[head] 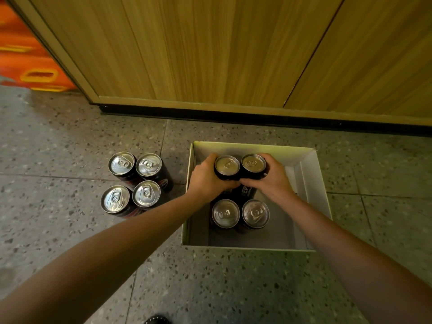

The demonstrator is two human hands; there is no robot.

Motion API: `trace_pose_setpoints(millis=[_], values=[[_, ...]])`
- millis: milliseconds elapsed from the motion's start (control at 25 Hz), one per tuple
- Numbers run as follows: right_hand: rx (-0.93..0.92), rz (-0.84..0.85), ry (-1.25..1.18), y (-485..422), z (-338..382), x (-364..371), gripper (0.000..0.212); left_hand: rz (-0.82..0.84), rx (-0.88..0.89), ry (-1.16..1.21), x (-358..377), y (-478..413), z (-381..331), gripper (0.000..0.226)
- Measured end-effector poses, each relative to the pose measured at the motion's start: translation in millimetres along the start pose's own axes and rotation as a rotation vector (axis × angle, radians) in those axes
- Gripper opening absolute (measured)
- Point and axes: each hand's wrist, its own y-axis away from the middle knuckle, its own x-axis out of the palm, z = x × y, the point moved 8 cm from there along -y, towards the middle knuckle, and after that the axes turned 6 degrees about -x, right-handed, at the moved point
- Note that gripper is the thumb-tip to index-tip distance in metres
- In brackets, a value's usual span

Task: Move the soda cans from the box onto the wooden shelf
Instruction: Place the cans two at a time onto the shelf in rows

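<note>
Hands reach forward; left hand [205, 181] grips left can [227, 164], right hand [271, 181] right can [253, 163].

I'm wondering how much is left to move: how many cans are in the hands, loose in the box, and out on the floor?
Gripped cans: 2
Loose cans in the box: 2
Floor cans: 4
Total: 8 cans

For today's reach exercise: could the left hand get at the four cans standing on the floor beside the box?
Probably not yet: the left hand grips a can in the box. Freed, only the box wall lies between it and the four cans.
</note>
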Motion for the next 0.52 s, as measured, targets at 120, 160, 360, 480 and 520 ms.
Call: trace_pose_setpoints(millis=[120, 160, 360, 480, 520], values=[[-0.02, -0.035, -0.064, 1, 18, -19, 0.056, -0.039, 0.067, 0.036, -17, 5, -21, 0.064], [-0.013, -0.046, -0.084, 2, 33, -30, 0.055, -0.044, 0.077, 0.069, -29, 8, -34, 0.063], [-0.031, -0.045, -0.191, 7, 179, -103, 0.053, -0.065, 0.116, 0.181, -139, 45, -157, 0.053], [-0.039, -0.031, -0.234, 15, 309, -162, 0.053, -0.049, 0.173, 0.164, -229, 80, -264, 0.057], [-0.051, -0.034, -0.247, 17, 351, -181, 0.053, -0.052, 0.187, 0.155, -259, 93, -299, 0.057]])
